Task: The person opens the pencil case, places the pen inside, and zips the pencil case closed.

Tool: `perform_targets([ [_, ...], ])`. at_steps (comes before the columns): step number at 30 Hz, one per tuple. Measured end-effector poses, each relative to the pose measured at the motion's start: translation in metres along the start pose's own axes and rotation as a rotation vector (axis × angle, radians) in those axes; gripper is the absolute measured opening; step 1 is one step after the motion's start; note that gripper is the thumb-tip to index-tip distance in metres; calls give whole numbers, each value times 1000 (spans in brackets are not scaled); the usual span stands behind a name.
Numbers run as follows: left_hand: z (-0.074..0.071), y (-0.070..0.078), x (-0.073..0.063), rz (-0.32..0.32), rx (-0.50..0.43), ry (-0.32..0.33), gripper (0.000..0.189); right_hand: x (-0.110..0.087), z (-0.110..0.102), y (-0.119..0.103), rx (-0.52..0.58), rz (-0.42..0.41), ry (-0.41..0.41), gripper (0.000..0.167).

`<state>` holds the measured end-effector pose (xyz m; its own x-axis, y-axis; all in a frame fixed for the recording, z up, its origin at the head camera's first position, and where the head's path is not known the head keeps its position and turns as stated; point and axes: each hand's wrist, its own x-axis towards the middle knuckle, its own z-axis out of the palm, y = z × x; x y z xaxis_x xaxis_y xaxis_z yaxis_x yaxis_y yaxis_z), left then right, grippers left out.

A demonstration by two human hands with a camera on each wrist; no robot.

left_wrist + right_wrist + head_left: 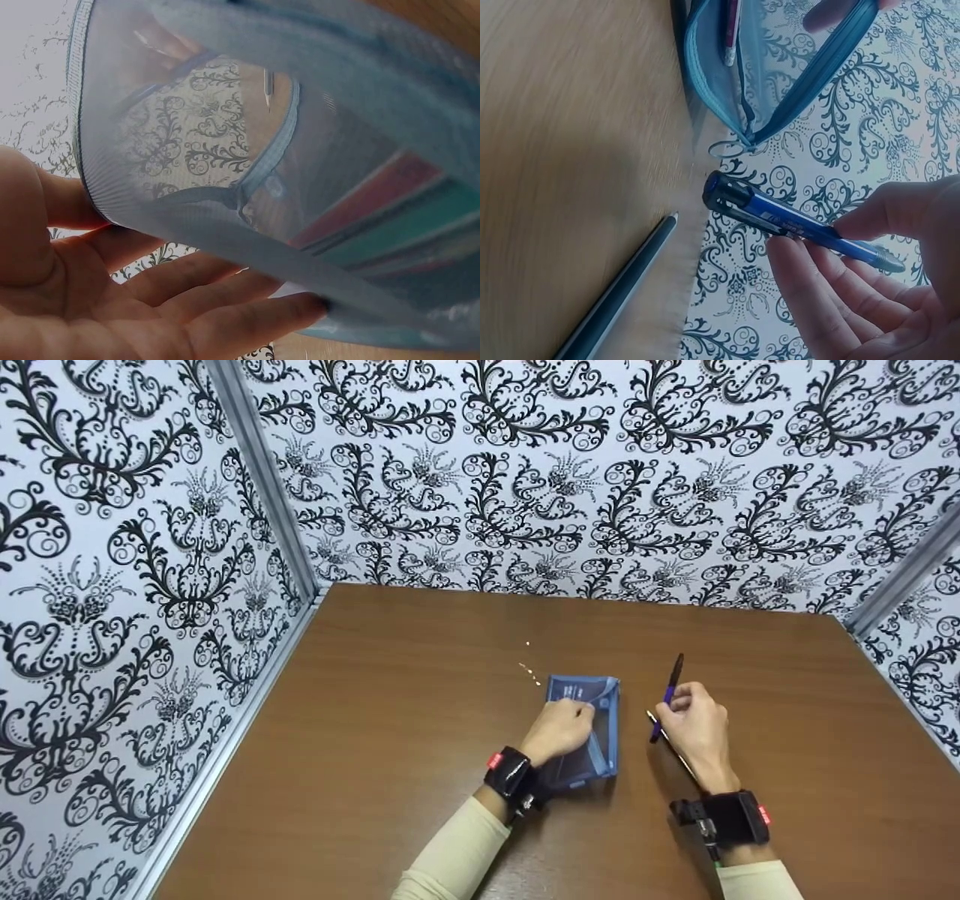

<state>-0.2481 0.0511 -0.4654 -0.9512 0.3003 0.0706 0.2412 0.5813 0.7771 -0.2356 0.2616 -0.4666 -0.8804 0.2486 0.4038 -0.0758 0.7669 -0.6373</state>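
Note:
A blue mesh zip pouch (613, 727) is gripped at its edge by my left hand (559, 727), thumb on one side and fingers on the other. Its zip mouth gapes open in the right wrist view, where an eraser-tipped pencil (732, 45) shows inside. Through the mesh, the left wrist view shows a red strip (375, 193) and a green strip (409, 225). To the right of the pouch, my right hand (697, 727) pinches a blue pen (780, 215) between thumb and fingertips, its capped end towards the pouch mouth. Below that hand, a dark pencil (622, 285) lies on the table.
The brown wooden table (390, 720) carries a few small pale specks (529, 672) beyond the pouch. Patterned walls (525, 480) stand at the back and sides, with a metal post (270, 480) at the back left corner.

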Motion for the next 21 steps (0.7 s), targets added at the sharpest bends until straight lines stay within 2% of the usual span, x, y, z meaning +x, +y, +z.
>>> perform_targets([
  [6, 0, -1, 0, 1, -19, -7, 44, -1, 1, -1, 8, 29, 1, 21],
  [13, -1, -1, -1, 51, 6, 0, 45, -1, 0, -1, 35, 20, -14, 21],
  [21, 0, -1, 0, 28, -14, 3, 45, 0, 0, -3, 65, 77, -39, 21],
])
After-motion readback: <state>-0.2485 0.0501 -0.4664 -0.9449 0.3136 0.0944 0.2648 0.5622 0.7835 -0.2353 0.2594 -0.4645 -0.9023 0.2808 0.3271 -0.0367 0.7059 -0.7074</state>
